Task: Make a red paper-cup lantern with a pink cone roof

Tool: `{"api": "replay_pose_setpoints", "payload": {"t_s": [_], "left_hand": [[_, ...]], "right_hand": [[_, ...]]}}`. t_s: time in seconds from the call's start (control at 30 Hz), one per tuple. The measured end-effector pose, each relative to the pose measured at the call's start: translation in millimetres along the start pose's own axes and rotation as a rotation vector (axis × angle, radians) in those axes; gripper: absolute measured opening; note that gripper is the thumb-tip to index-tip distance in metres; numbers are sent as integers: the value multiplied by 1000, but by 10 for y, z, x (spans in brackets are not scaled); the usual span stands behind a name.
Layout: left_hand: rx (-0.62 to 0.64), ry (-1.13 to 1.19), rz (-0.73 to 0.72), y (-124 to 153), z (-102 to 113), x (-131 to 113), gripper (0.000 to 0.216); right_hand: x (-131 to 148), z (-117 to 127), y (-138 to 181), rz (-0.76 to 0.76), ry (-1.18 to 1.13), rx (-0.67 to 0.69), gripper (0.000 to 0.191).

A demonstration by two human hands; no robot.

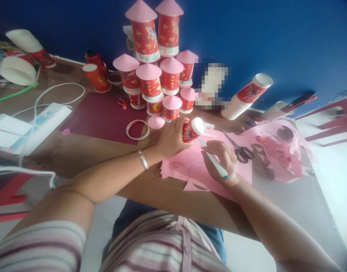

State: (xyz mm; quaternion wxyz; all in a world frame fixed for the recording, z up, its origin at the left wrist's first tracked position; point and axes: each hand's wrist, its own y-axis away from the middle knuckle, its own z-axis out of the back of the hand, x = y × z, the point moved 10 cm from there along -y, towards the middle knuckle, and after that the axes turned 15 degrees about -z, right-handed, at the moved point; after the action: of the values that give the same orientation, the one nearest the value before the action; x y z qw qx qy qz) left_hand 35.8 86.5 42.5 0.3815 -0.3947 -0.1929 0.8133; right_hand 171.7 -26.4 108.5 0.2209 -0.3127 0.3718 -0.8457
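My left hand [175,138] is wrapped round a red paper cup [189,132], which lies tilted with its white end toward the right. Between the fingers of my right hand [222,156] is a white marker pen [215,161] with a green end; its upper tip is close to the cup's white end, and I cannot tell whether they touch. Beneath both hands are sheets of pink paper [179,166]. A small pink paper cone [156,122] and a white ring [137,130] lie left of the cup. Scissors [242,153] with dark handles rest just beyond my right hand.
Red cups with pink cone tops [148,81] stand stacked against the blue wall. Farther left are a red cup [96,77] and a white power strip [43,126] with cables. A leaning cup stack [247,96] and pink paper scraps [283,155] occupy the right.
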Motion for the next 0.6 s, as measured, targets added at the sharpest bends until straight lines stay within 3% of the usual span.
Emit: {"api": "replay_pose_setpoints", "payload": {"t_s": [0.23, 0.43, 0.6], "left_hand": [[-16, -110, -76, -11, 42, -68, 55], [-3, 328, 169, 27, -67, 137, 59], [25, 603, 234, 33, -180, 125, 61]], "right_hand": [[74, -11, 11, 60, -27, 44, 27], [71, -11, 16, 58, -32, 61, 28], [40, -6, 3, 34, -31, 73, 24]]}}
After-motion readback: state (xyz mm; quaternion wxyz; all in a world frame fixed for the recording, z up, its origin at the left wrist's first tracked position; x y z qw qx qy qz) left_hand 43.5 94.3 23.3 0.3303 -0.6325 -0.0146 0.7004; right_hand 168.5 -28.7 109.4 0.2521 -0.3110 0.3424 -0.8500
